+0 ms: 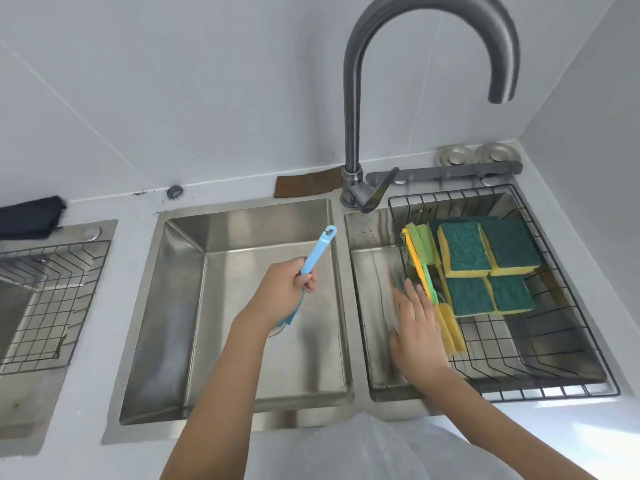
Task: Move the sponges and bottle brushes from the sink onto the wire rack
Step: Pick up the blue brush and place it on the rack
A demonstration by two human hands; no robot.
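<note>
Left hand (289, 289): fist wrapped tight round the handle of the blue bottle brush (317, 251), held up over the larger left basin (239, 306); thumb and fingers fully curled, nothing loose.
Blue bottle brush: handle sticks up and away from the fist, its hooked end pointing towards the back wall; the lower end shows below the hand as a blue blur, too smeared to make out.
Right hand (415, 327): flat and spread, fingers straight and a little apart, gripping nothing; it sits over the narrow right basin (374, 292), with the fingertips just beside the left edge of the wire rack (519, 341). Whether it touches the rack or the brush there I cannot tell; the hand is blurred.
Wire rack: black, sits in the right basin.
Sponges (485, 268): four yellow ones with green scouring tops lie in the rack in two rows, touching one another; another yellow sponge (450, 327) stands on edge at the rack's left side, next to the right hand.
Yellow-and-green brush (420, 268): lies along the rack's left edge, light green foam at its far end.
Tap (353, 133): curved steel, rising behind and between the two basins.
</note>
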